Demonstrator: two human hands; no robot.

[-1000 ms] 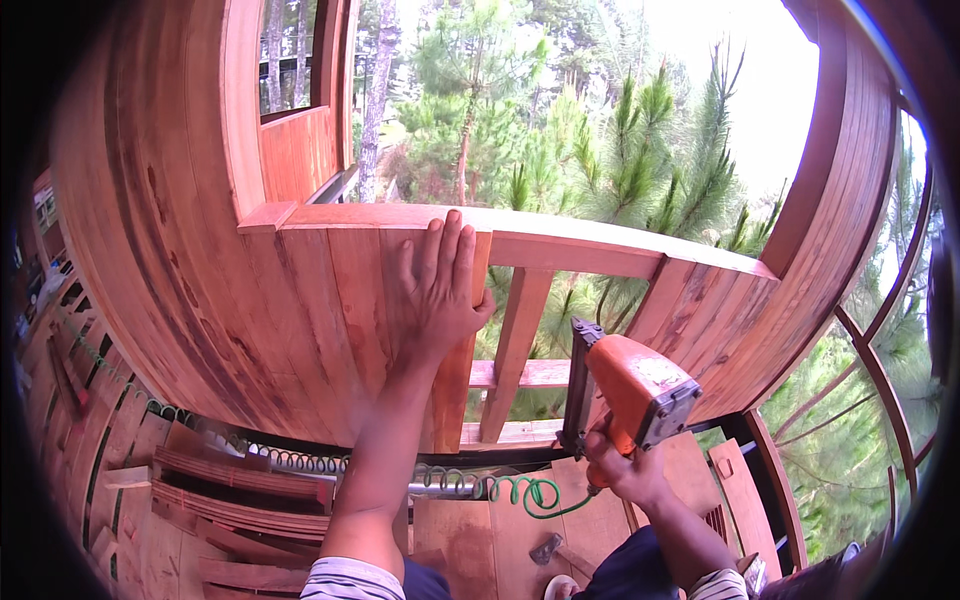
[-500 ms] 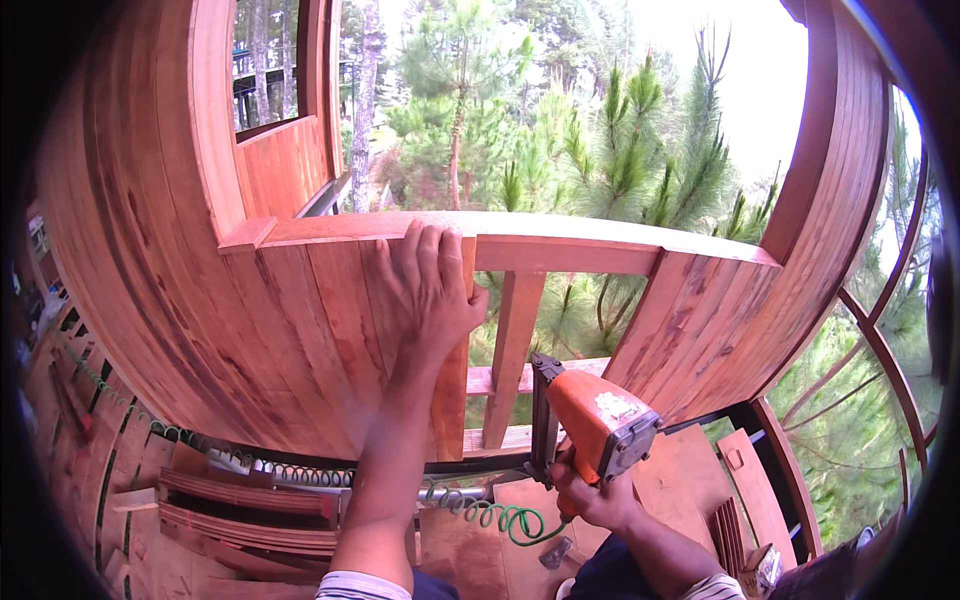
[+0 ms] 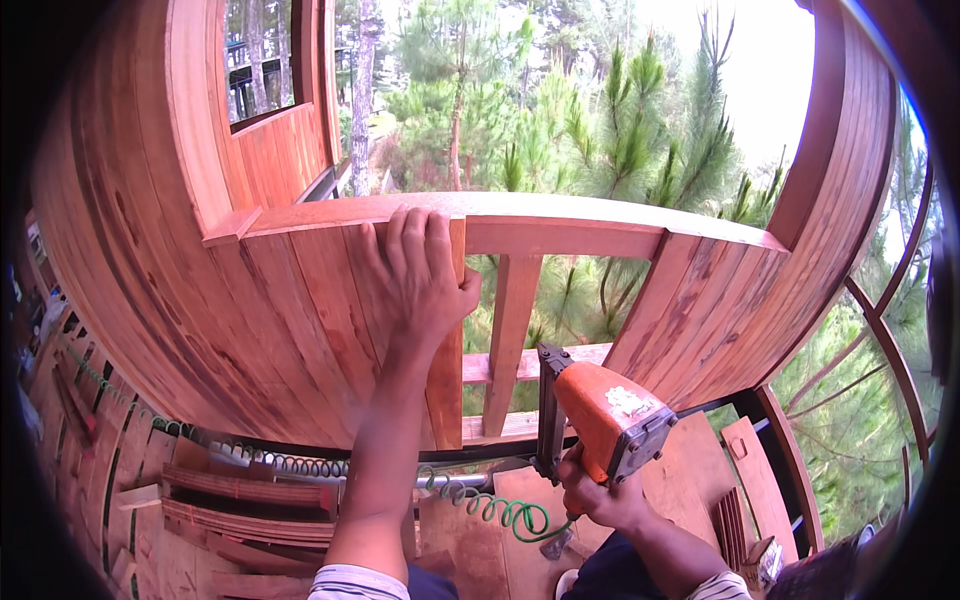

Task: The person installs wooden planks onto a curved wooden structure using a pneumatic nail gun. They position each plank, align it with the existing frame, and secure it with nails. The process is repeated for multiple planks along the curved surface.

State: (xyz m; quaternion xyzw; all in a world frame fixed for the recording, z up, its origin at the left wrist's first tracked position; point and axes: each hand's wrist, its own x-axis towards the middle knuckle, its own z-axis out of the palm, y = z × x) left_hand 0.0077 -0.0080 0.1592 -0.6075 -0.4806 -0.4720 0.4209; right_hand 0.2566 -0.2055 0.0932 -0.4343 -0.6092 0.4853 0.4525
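Observation:
My left hand [image 3: 420, 275] grips a vertical plank [image 3: 445, 380] at the right end of the left cladding, fingers at its top under the curved sill [image 3: 560, 210], thumb round its right edge. Beside that plank, an unclad gap shows an upright stud [image 3: 510, 330] and crossrails. My right hand [image 3: 600, 495] is closed on the handle of an orange-and-black nail gun [image 3: 610, 425], whose nose points up in front of the gap, right of the plank; whether it touches the wood I cannot tell. A green coiled hose [image 3: 520, 515] runs from the gun's handle.
Curved clad walls [image 3: 150, 250] flank a large window opening onto pines. Stacked slats [image 3: 245, 510] and offcuts lie on the board floor [image 3: 680, 480] at lower left. A hammer [image 3: 555, 545] lies by my foot. At right, curved bars [image 3: 880, 340] edge the platform before trees.
Since a second ago the nail gun has dropped slightly and shifted left, toward the held plank. The whole view has shifted a little left. My left hand remains on the plank's top.

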